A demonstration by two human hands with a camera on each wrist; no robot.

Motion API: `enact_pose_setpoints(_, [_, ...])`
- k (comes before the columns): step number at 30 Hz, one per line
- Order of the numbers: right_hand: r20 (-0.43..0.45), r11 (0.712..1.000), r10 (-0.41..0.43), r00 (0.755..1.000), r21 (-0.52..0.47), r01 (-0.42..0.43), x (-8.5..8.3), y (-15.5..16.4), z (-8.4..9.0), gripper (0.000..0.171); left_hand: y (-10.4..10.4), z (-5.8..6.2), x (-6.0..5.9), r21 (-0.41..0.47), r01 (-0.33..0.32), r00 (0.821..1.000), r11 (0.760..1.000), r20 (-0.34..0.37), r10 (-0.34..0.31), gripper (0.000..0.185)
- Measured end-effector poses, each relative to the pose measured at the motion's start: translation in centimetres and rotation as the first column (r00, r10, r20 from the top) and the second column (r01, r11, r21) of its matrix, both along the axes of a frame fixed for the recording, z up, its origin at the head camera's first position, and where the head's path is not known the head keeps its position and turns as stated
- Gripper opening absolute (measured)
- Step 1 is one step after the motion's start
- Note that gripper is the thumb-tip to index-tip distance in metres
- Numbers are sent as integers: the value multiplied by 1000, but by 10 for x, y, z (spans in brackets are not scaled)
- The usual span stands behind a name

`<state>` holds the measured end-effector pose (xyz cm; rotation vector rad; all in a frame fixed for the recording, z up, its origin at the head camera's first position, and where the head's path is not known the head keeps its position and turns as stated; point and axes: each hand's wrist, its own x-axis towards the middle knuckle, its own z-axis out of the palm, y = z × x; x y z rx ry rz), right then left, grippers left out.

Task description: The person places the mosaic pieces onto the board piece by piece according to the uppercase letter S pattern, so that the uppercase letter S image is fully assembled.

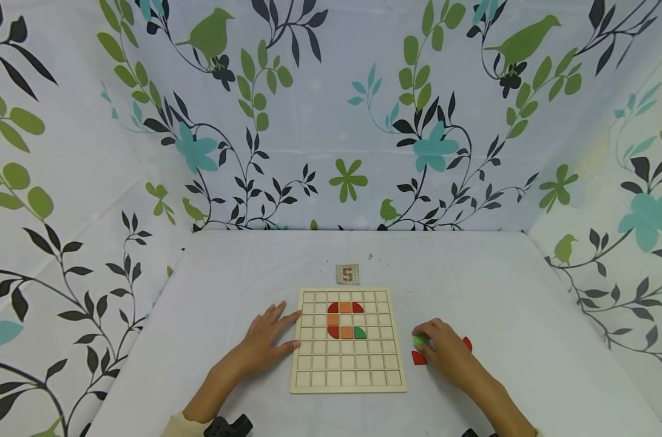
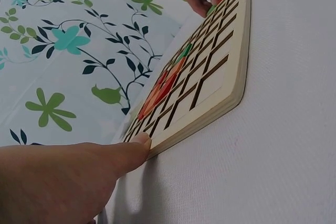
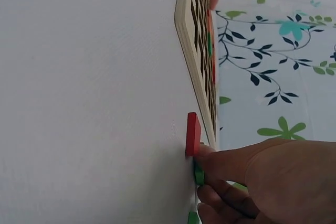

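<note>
Low in the middle of the head view: a square pale wooden grid board (image 1: 348, 340) flat on a white-covered table (image 1: 527, 291), with a small block of red, orange and green flat tiles (image 1: 345, 320) seated in its upper cells. Just above the board's top edge, a small printed pattern card (image 1: 347, 274), apparently bearing a figure like "5" or "S", too small to read with certainty; no brand or other writing legible anywhere.

Left of the board, left hand (image 1: 265, 343) laid flat and relaxed, fingers straight, fingertips (image 2: 140, 141) touching the board's left edge, gripping nothing.

Right of the board, right hand (image 1: 445, 352) curled down over a small green flat tile (image 1: 420, 341), thumb and fingers pinching it against the table. Beside it, 2 red flat tiles: 1 below the hand's thumb side (image 1: 418, 359), 1 peeking out at the far side (image 1: 467, 345). In the right wrist view, a red tile (image 3: 192, 134) lying just beside the board's near corner, the green one (image 3: 199, 174) tucked under the fingers.

Judged from looks: green tile light, thin, rigid, smooth-faced, likely to slide on the cloth; best taken by its opposite edges between thumb and forefinger rather than by the flat face. Not fragile, though small enough to slip or flip.
</note>
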<state>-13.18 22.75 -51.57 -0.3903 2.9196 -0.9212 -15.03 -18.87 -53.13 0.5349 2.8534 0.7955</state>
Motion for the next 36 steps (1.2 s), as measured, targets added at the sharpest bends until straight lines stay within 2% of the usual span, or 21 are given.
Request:
enact_pose_setpoints(8, [-28,998,16,999,61,-15,-7,-21,3,24,1,0,0,-1,0,1000,1000,-4,0,65])
enact_pose_setpoints(14, [7,1000,18,1000,13,-18,-10,-44,8,29,2,3,2,4,6,1000,1000,-16,-6,64])
enact_pose_setpoints(19, [-10,993,107,994,-50,-107,-12,-62,7,25,1,2,1,4,7,1000,1000,-20,-7,65])
enact_pose_setpoints(25, [-88,963,242,966,-102,-250,-9,-79,2,16,-1,-2,-1,-10,10,1000,1000,-12,-10,66])
enact_pose_setpoints(29, [-157,935,332,930,-77,-346,-8,-87,-2,15,-1,-3,-1,-9,8,1000,1000,-13,-8,66])
enact_pose_setpoints(32, [-177,925,363,915,-54,-377,-6,-89,-4,13,0,-3,-1,-6,13,1000,1000,-11,-13,66])
enact_pose_setpoints(36, [-175,929,357,918,-35,-368,-3,-88,-4,10,0,-2,-1,-2,11,1000,1000,-5,-11,66])
